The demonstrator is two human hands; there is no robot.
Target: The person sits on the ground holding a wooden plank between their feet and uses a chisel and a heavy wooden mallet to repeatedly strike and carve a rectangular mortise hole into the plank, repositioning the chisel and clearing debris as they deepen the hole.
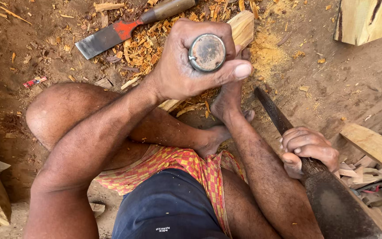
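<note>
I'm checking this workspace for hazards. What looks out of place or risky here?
A spare chisel lies loose on the dirt among wood chips, blade bare, beside the person's bare foot steadying the wood block.

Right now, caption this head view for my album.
Left hand grips a chisel handle over a wood piece; right hand holds a mallet.

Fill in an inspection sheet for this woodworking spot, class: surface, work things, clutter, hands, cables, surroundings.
Surface: bare earth floor, dusted with sawdust.
Work things: round-capped tool handle gripped upright; pale wood piece beneath it, steadied by a foot; dark mallet.
Clutter: wood chips, a spare chisel lying flat.
Hands: left hand grips the handle; right hand grips the mallet.
Cables: nothing seen.
Surroundings: wood blocks, plank, offcuts.
</note>
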